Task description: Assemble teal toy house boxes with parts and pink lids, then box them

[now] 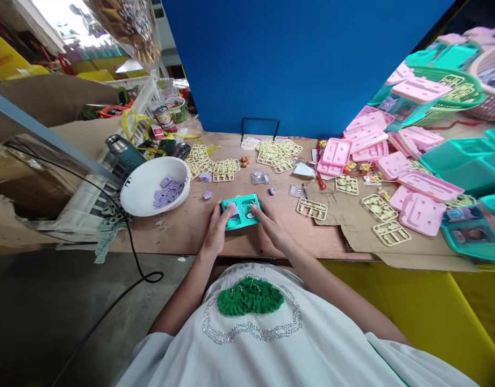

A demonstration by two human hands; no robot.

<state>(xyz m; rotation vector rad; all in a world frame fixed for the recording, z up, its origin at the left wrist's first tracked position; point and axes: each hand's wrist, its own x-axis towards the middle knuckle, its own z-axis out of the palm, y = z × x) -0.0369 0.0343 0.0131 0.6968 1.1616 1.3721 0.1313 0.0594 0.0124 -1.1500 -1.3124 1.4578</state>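
Note:
Between both hands I hold a turquoise plastic case (pixel 242 220) with two window-like compartments, just above the table's front edge. My left hand (pixel 215 228) grips its left side, the thumb over a pale purple piece (pixel 231 210) in the left opening. On the right side my right hand (pixel 270 221) is closed, its thumb pressing at the clear window (pixel 249 208) of the right compartment. Past the case lie a small purple part (pixel 272 191), a clear plastic cover (pixel 260 178) and another clear cover (pixel 298 191). Two more purple pieces (pixel 207 195) rest to the left.
A white bowl (pixel 130 191) of purple parts stands left, beside a thermos (pixel 124 152). Cream part frames (pixel 277 153) lie at the back. Pink panels (pixel 422 214) and turquoise boxes (pixel 452 161) crowd the right. A blue board (pixel 295 64) rises behind; a black cable (pixel 132 242) hangs left.

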